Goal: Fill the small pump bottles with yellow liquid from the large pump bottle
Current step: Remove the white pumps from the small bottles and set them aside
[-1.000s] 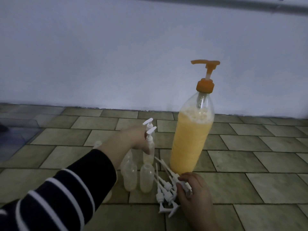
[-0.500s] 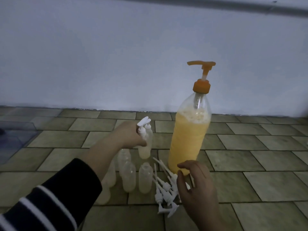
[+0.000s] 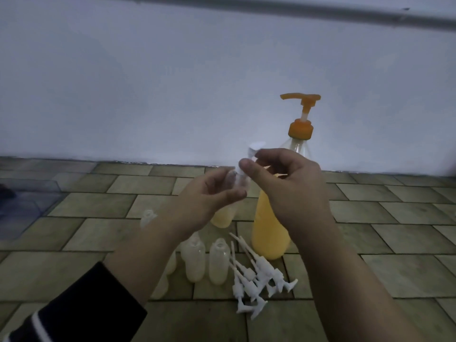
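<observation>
- Left hand (image 3: pixel 209 196): you are holding it near frame centre, fingers curling round the body of a small bottle (image 3: pixel 223 213); a dark striped sleeve (image 3: pixel 81 307) is showing at 7 o'clock.
- Right hand (image 3: pixel 288 186): you are pinching the white pump top (image 3: pixel 255 148) of that same bottle between thumb and fingers, just at 1 o'clock of the left hand.
- Small bottle: it is being held upright above the floor, its lower part showing yellow, its upper part clear.
- Big bottle (image 3: pixel 269 235): it is standing on the tiled floor (image 3: pixel 394 243) behind your right hand, at 1 o'clock of centre, yellow filling most of it, orange pump (image 3: pixel 301 114) pointing toward 9 o'clock.
- Empty bottles (image 3: pixel 206 262): these are standing uncapped in a cluster at 6 o'clock of the left hand, partly hiding behind your forearm.
- Loose pumps (image 3: pixel 259 277): these are lying in a pile on the floor just at 3 o'clock of the empty bottles, tubes pointing toward 11 o'clock.
- Wall (image 3: pixel 172 82): pale, running across the far side at 12 o'clock.
</observation>
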Motion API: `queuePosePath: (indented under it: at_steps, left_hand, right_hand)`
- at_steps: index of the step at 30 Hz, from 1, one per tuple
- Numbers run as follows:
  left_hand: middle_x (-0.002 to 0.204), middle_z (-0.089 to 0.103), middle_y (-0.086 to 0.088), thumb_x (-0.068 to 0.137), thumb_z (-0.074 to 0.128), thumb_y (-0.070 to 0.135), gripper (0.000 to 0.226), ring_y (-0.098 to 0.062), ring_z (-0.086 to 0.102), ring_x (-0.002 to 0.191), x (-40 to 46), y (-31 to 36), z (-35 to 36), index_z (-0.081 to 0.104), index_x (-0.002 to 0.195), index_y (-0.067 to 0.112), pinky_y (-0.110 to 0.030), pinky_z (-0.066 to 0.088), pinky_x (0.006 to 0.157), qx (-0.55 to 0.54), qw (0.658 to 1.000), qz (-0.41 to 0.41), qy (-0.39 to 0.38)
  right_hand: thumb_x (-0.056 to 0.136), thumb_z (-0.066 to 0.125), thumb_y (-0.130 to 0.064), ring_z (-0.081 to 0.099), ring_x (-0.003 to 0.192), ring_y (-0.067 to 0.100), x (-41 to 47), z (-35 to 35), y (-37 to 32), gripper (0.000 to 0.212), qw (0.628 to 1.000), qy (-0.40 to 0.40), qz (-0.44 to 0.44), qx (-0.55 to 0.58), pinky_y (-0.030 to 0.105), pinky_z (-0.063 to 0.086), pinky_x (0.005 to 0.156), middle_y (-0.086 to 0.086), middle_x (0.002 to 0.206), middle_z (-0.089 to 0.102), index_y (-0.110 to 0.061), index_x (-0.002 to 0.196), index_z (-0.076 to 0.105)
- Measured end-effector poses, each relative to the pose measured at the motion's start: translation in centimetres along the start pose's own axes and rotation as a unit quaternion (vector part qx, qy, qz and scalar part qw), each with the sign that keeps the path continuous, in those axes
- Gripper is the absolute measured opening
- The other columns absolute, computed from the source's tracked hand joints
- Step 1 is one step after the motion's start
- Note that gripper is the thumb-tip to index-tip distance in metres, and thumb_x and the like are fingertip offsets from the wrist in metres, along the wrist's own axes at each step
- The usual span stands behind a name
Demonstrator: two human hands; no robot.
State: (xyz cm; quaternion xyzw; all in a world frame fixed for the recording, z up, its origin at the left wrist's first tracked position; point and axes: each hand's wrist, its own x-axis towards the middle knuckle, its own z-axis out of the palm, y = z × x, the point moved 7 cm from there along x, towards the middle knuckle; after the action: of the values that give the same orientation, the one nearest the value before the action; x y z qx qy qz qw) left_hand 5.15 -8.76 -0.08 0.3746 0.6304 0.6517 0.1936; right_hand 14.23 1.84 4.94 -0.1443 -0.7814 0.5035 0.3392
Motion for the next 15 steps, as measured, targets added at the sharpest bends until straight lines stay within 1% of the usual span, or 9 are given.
queuePosePath:
  at_steps: [2,4,6,8,9,11,12,13,15]
  left_hand:
    - [0.102,0.070,0.005,0.072,0.066,0.029,0.040,-0.008,0.064,0.101,-0.1,0.1,0.3,0.063,0.112,0.028,-0.022,0.051,0.087,0.015,1.000,-0.003,-0.002]
    - [0.104,0.069,0.002,0.074,0.065,0.025,0.040,-0.007,0.064,0.100,-0.2,0.3,0.4,0.062,0.114,0.028,-0.018,0.051,0.083,0.021,1.000,-0.004,-0.008]
    - [0.102,0.070,0.000,0.071,0.064,0.024,0.039,-0.006,0.065,0.096,-0.2,0.4,0.5,0.062,0.111,0.026,-0.015,0.051,0.080,0.009,1.000,-0.003,-0.026]
    - [0.092,0.071,0.007,0.070,0.061,0.025,0.035,-0.004,0.065,0.090,-0.5,0.5,0.4,0.063,0.105,0.025,-0.014,0.051,0.075,0.003,0.999,-0.009,-0.041]
    - [0.088,0.071,0.010,0.070,0.060,0.025,0.033,-0.003,0.065,0.087,-0.6,0.6,0.3,0.063,0.103,0.024,-0.014,0.051,0.075,0.007,0.999,-0.009,-0.045]
    - [0.086,0.071,0.013,0.071,0.059,0.027,0.030,-0.002,0.065,0.087,-0.4,0.9,0.0,0.063,0.101,0.026,-0.017,0.050,0.077,0.014,0.999,-0.002,-0.032]
    - [0.088,0.071,0.014,0.073,0.060,0.026,0.027,-0.002,0.065,0.090,-0.3,1.1,-0.1,0.064,0.099,0.030,-0.019,0.049,0.080,0.018,1.000,0.001,-0.019]
    - [0.090,0.071,0.016,0.076,0.061,0.024,0.025,-0.001,0.065,0.093,-0.2,1.2,-0.2,0.063,0.098,0.034,-0.021,0.049,0.084,0.026,1.000,0.002,-0.007]
    - [0.092,0.071,0.019,0.083,0.062,0.016,0.027,0.001,0.064,0.097,0.1,1.5,-0.3,0.062,0.097,0.038,-0.023,0.048,0.088,0.044,0.999,0.005,0.006]
  right_hand:
    - [0.072,0.077,-0.040,0.060,0.076,0.003,0.2,0.1,-0.1,0.028,0.999,0.019,-0.012,-0.030,0.010,0.045,0.058,-0.013,0.081,0.065,-0.025,0.094,0.068]
    - [0.072,0.079,-0.035,0.061,0.072,0.003,0.2,0.1,-0.1,0.024,0.999,0.026,-0.020,-0.034,0.009,0.047,0.057,-0.013,0.076,0.065,-0.024,0.090,0.067]
    - [0.074,0.078,-0.029,0.061,0.070,0.001,0.3,0.3,-0.2,0.021,0.999,0.004,-0.027,-0.035,0.007,0.047,0.059,-0.014,0.075,0.064,-0.024,0.090,0.067]
    - [0.078,0.075,-0.021,0.062,0.072,-0.002,0.6,0.7,-0.3,0.018,0.998,-0.040,-0.025,-0.045,0.006,0.048,0.061,-0.016,0.079,0.065,-0.025,0.094,0.067]
    - [0.081,0.071,-0.016,0.063,0.076,-0.003,0.6,0.9,-0.3,0.020,0.997,-0.066,-0.018,-0.039,0.007,0.049,0.065,-0.016,0.083,0.067,-0.024,0.099,0.067]
    - [0.086,0.064,-0.008,0.066,0.089,0.000,0.7,1.4,-0.3,0.032,0.991,-0.124,0.007,0.040,0.012,0.053,0.074,-0.011,0.096,0.071,-0.023,0.115,0.062]
    - [0.087,0.063,-0.007,0.066,0.094,0.003,0.7,1.7,-0.3,0.042,0.984,-0.150,0.023,0.097,0.013,0.054,0.076,-0.007,0.101,0.072,-0.024,0.124,0.055]
    - [0.086,0.065,-0.009,0.067,0.096,0.006,0.7,2.0,-0.4,0.053,0.978,-0.162,0.031,0.129,0.015,0.054,0.075,-0.005,0.105,0.072,-0.027,0.132,0.047]
    - [0.079,0.074,-0.019,0.066,0.098,0.009,1.1,2.0,-0.1,0.071,0.986,-0.137,0.019,0.093,0.020,0.054,0.076,-0.006,0.108,0.070,-0.033,0.138,0.037]
